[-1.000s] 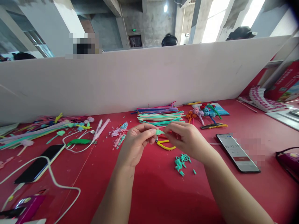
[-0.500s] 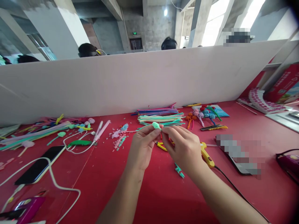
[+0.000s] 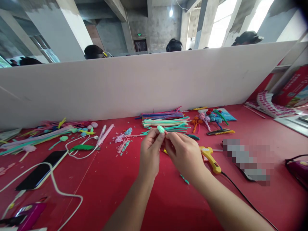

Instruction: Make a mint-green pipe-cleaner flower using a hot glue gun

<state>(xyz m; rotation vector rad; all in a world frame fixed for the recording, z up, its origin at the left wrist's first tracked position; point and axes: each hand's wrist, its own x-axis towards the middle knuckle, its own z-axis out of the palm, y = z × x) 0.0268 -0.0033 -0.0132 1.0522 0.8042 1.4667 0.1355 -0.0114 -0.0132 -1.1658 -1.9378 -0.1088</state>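
A small curled piece of mint-green pipe cleaner (image 3: 160, 129) is held up over the middle of the table. My left hand (image 3: 149, 154) pinches it between thumb and fingers. The fingertips of my right hand (image 3: 186, 150) are closed at its right end, and they partly hide what they grip. Behind the hands lies a bundle of light green pipe cleaners (image 3: 166, 122). A yellow glue gun (image 3: 210, 158) rests just right of my right hand. Below that hand, a short teal piece (image 3: 184, 179) lies on the table.
On the red table (image 3: 96, 199), fuzzy trimmings (image 3: 124, 144) and a curling iron-like pink tool (image 3: 105, 135) lie left of centre. A phone (image 3: 42, 170) with a white cable is at left. Pliers or cutters (image 3: 220, 131) lie at right. A white partition (image 3: 144, 83) stands behind.
The mint-green piece has turned and looks more rounded between my fingers. My right hand has shifted slightly left, and my left forearm slightly right, showing more of the glue gun.
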